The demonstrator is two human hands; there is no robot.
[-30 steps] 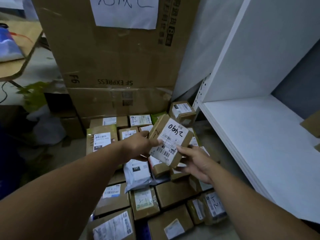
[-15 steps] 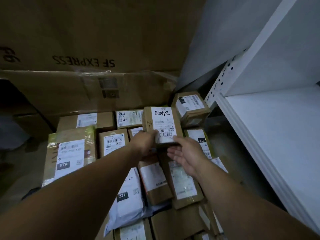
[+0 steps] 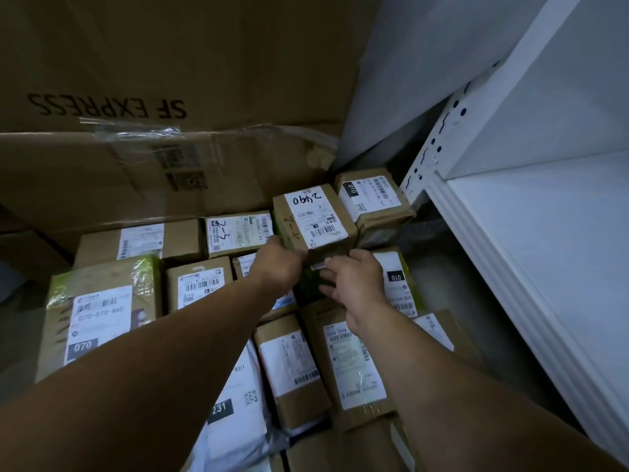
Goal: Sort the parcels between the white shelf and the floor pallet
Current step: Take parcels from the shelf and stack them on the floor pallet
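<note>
A small brown parcel (image 3: 315, 218) with "2490" handwritten on its white label sits at the back of the parcel pile, against the big cartons. My left hand (image 3: 279, 265) grips its near left corner. My right hand (image 3: 354, 282) hovers just below the parcel's near edge with fingers spread and relaxed, holding nothing. A brown parcel marked 010 (image 3: 371, 199) lies right beside it. The white shelf (image 3: 531, 233) stands to the right, its board bare where I can see it.
Several labelled boxes cover the floor pile, among them a 070 parcel (image 3: 98, 315) at left and a white 231 mailer bag (image 3: 235, 403) near me. Large SF Express cartons (image 3: 170, 97) wall off the back. A dark gap (image 3: 439, 277) separates pile and shelf.
The 2490 parcel has gone from tilted in both hands down onto the back of the pile. My right hand has come off it, and my view has moved closer and lower.
</note>
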